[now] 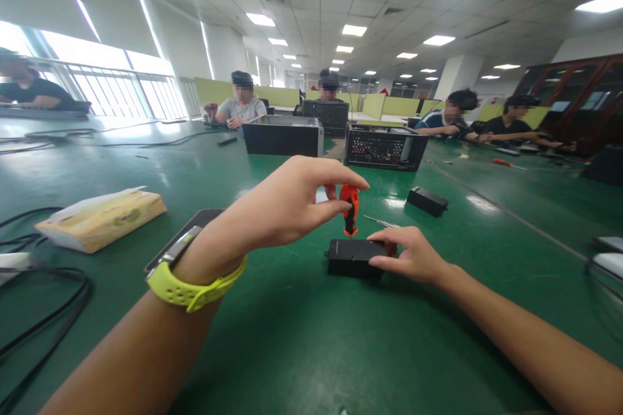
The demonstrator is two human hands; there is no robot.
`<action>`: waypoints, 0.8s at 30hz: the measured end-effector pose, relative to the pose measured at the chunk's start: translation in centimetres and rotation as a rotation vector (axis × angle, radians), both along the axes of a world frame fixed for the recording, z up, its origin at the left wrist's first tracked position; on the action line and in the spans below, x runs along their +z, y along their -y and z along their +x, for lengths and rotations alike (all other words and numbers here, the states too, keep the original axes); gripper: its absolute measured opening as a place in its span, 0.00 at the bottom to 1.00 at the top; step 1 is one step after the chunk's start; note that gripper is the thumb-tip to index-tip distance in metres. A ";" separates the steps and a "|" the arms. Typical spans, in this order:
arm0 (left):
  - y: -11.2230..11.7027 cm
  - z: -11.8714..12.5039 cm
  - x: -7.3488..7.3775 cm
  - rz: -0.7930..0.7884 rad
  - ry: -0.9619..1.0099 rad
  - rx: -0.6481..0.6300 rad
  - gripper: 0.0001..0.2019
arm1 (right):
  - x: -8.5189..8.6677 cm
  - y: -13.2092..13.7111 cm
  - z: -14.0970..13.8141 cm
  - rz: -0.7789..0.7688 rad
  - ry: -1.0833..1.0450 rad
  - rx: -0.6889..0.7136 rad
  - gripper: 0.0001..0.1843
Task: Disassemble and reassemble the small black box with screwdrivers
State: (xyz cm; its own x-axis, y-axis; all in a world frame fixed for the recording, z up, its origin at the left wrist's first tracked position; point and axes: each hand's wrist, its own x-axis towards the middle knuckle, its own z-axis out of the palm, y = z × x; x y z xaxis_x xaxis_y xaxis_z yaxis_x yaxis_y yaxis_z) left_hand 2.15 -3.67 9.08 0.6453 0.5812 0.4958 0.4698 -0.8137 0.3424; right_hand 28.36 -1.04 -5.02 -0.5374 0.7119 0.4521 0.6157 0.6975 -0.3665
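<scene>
My left hand point(302, 198), with a yellow-green watch band at the wrist, grips the top of an orange and black screwdriver point(350, 211) between thumb and fingers. The screwdriver stands upright, its tip down at the top face of a small black box point(355, 258) on the green table. Whether the tip sits in a screw is too small to tell. My right hand point(409, 254) is closed on the right end of that box, thumb in front and fingers behind. Just behind the box lie thin metal pieces point(382, 222), partly hidden by my right hand.
A second black box point(427, 201) lies behind to the right. Computer cases point(285, 136) stand farther back. On the left are a tissue pack point(102, 217), a dark flat device point(185, 233) under my wrist and black cables point(48, 311). Several people sit around the green table point(302, 350).
</scene>
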 end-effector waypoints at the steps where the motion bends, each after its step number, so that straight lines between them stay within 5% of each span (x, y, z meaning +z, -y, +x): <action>1: -0.1 0.0 0.0 0.001 0.000 -0.007 0.13 | 0.0 0.0 0.0 0.002 0.002 -0.001 0.21; 7: -0.7 0.2 -0.5 0.086 0.000 0.125 0.08 | -0.1 -0.1 0.0 0.023 0.003 0.001 0.21; 15: -0.6 0.9 -1.4 0.189 0.081 0.433 0.24 | 0.0 -0.1 -0.2 0.010 0.012 0.000 0.22; 20: -0.6 1.2 -1.5 0.139 0.079 0.390 0.25 | -0.1 0.0 -0.1 0.016 0.004 -0.003 0.22; 24: -0.6 0.4 -0.6 0.032 0.025 0.153 0.11 | 0.0 0.1 -0.1 0.004 -0.003 -0.001 0.22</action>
